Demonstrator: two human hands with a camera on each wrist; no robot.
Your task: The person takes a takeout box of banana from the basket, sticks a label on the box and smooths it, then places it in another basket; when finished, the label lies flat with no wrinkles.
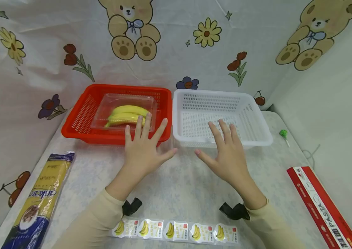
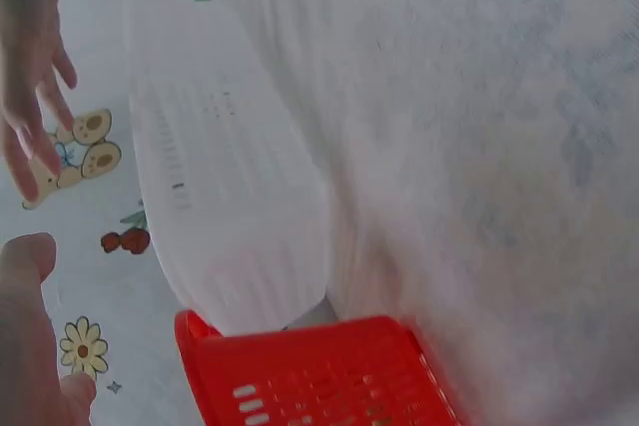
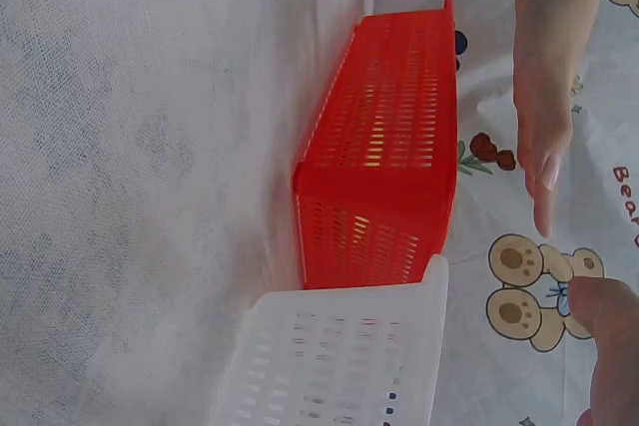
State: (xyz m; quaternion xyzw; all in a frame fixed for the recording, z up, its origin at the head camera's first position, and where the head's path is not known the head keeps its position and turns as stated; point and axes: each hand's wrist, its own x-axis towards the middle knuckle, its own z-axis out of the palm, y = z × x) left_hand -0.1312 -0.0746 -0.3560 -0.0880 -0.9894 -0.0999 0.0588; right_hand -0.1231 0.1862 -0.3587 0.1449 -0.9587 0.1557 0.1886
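Note:
Both hands are held in the air with fingers spread, nothing in either. My left hand [image 1: 144, 148] is in front of the red basket [image 1: 110, 139]; in the head view its fingertips overlap the basket's near side. Inside that basket lies a clear plastic box [image 1: 101, 112] with yellow bananas [image 1: 127, 112] in it. Closest to my right hand [image 1: 230, 157] is the white basket [image 1: 194, 140], beside the red one, with no contents visible. The left wrist view shows the white basket [image 2: 230, 197] and a corner of the red basket [image 2: 319, 366].
A strip of banana stickers [image 1: 176, 231] lies along the near edge. To the left is a yellow and blue pasta packet [image 1: 38, 197]. On the right are a red pasta box [image 1: 322, 207] and a small green-topped stick [image 1: 284, 135]. Patterned cloth [image 1: 169, 69] hangs behind the baskets.

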